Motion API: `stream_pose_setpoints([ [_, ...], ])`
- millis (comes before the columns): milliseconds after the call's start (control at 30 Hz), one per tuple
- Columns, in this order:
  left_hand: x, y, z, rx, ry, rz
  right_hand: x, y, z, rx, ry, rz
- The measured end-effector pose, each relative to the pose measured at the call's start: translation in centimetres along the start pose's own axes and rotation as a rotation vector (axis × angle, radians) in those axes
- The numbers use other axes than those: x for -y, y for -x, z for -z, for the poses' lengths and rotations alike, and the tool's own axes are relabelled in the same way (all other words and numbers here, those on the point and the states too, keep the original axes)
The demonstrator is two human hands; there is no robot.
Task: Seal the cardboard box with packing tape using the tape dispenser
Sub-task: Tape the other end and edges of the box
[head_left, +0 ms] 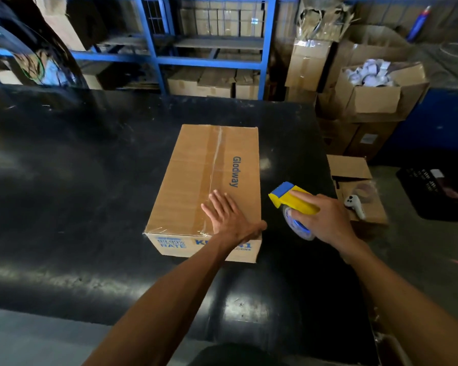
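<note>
A closed brown cardboard box (196, 178) with blue "Glodway" print lies on the black table (64, 180). Clear packing tape (214, 165) runs lengthwise along its top seam and folds over the near edge. My left hand (229, 219) lies flat, fingers spread, on the box's near right corner. To the right of the box, my right hand (321, 220) grips the yellow and blue tape dispenser (292, 200), held just above the table with its blue head pointing away from me. Its tape roll shows partly under my fingers.
Blue metal shelving (209, 62) with cartons stands behind the table. Stacked open cardboard boxes (370, 99) sit at the right. Beside the table's right edge, a low carton (354, 186) carries a white controller (354, 206) and a tape roll. A black crate (439, 191) rests on the floor.
</note>
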State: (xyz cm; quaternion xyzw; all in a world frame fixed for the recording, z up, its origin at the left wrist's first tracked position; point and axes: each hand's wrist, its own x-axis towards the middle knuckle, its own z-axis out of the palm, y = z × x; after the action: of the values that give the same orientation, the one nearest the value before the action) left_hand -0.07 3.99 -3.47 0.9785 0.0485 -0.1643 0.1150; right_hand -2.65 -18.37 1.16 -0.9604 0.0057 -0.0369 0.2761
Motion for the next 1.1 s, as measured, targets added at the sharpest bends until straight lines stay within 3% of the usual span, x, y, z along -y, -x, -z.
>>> stream_pose_setpoints([
  [200, 4.0, -1.4, 1.3, 0.053, -0.173, -0.154, 2.3, -2.8, -0.3, -0.015, -0.351, -0.097],
  [300, 7.0, -2.2, 2.7, 0.086, -0.114, -0.248, 2.8, -4.4, -0.3, 0.021, -0.48, -0.127],
  [433, 6.7, -2.3, 2.3, 0.022, 0.1, -0.063, 3.6, -6.5, -0.3, 0.051, -0.578, -0.16],
  [633, 7.5, -3.7, 3.6, 0.171, -0.075, -0.084, 4.1, -8.4, 0.2, 0.112, -0.601, -0.173],
  [733, 8.7, -4.7, 7.2, 0.26, -0.293, -0.067, 4.1, -9.3, 0.6, 0.077, -0.591, -0.161],
  [833, 7.1, -5.7, 8.6, 0.246, -0.395, -0.018, 3.6, -10.6, 1.0, 0.046, -0.58, -0.147],
  [967, 1.2, -7.5, 5.9, 0.124, -0.029, -0.079, 2.6, -11.8, 1.7, 0.015, -0.622, -0.163],
  [1100, -2.1, -8.6, 3.4, 0.067, -0.097, -0.046, 1.3, -11.9, 2.0, 0.03, -0.656, -0.203],
])
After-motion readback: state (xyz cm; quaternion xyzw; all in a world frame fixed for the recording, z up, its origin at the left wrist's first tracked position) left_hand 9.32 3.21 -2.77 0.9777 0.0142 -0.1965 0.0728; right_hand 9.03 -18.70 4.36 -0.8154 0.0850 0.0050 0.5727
